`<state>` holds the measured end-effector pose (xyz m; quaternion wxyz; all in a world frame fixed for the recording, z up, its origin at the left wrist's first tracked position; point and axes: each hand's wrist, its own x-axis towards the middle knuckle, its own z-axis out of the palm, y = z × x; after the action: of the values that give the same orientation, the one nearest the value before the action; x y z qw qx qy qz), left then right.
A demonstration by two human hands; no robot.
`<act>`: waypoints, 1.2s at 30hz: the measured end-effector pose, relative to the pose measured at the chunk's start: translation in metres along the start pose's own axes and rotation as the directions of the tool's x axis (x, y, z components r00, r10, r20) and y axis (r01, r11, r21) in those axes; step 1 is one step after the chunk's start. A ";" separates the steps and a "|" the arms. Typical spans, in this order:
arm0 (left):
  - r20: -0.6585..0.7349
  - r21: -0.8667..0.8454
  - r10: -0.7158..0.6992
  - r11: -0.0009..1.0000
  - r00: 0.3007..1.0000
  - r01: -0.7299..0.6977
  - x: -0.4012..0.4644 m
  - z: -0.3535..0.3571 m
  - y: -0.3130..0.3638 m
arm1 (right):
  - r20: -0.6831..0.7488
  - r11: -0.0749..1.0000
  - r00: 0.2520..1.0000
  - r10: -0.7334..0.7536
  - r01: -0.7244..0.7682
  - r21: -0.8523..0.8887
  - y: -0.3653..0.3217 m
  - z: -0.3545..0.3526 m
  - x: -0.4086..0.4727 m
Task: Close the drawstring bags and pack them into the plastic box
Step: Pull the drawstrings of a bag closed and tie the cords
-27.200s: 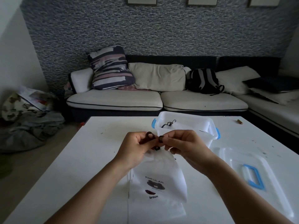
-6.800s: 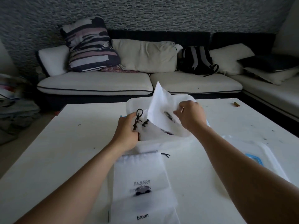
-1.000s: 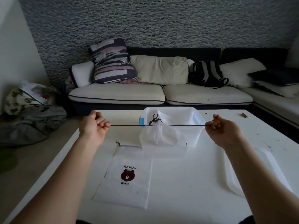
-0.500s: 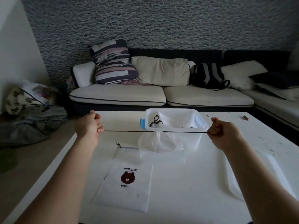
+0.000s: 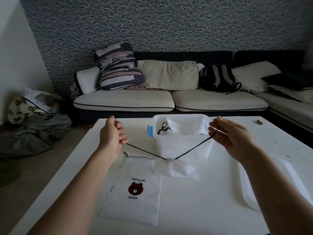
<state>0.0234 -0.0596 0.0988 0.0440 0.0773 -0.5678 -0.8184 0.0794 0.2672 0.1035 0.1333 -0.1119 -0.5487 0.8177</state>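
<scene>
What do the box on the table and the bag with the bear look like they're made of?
Box: likely translucent plastic, milky, with contents showing faintly and a blue latch. Bear bag: seemingly thin, matte white non-woven fabric, lying limp and flat.

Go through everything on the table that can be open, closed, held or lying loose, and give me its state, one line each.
Left hand: grips one end of the drawstring.
Right hand: fingers mostly straight, cord end caught at the fingertips.
Drawstring: sags in a V to the bag.
Cinched bag: mouth gathered shut, lying on the table.
Bear bag: flat, mouth not gathered.
Plastic box: lid off, bags inside.
Lid: off, lying right of the box.
</scene>
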 end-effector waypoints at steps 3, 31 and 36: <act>0.214 0.028 -0.028 0.999 0.976 0.023 -0.029 0.020 0.003 | 0.071 0.972 0.997 -0.025 0.041 -0.231 0.003 0.012 -0.010; 0.541 0.245 -0.372 0.928 0.754 0.282 -0.087 0.063 -0.030 | 0.509 0.848 0.855 -0.103 0.343 -0.405 0.032 0.065 -0.043; 0.561 0.376 -0.348 0.916 0.751 0.143 -0.088 0.061 -0.031 | 0.521 0.777 0.847 -0.104 0.396 -0.489 0.032 0.063 -0.041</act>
<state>0.0994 0.0212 0.0970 -0.2658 -0.1136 -0.6561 -0.6971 0.0940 0.1869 0.0989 0.0678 0.1289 -0.7963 0.5870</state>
